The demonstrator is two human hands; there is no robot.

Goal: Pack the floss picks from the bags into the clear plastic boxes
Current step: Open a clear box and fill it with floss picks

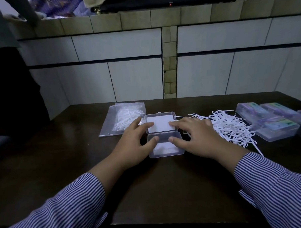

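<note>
Striped blue-and-white sleeves (67, 208) reached forward over a dark wooden table (167, 190). Beyond the cuffs, the left hand (133, 142) and right hand (197, 137) lay either side of an open clear plastic box (164, 139), fingers nearly straight and resting on its lid and base, each grip released and clasping nothing. The box held only a white insert; it looked light, rigid and slippery, best steadied by its side walls. Just right of it sprawled a loose heap of white floss picks (231, 127), thin and springy, likely to tangle, best pinched by the handles. Left and farther back lay a clear bag (122, 120) still holding picks. At the far right sat filled boxes (270, 120).
</note>
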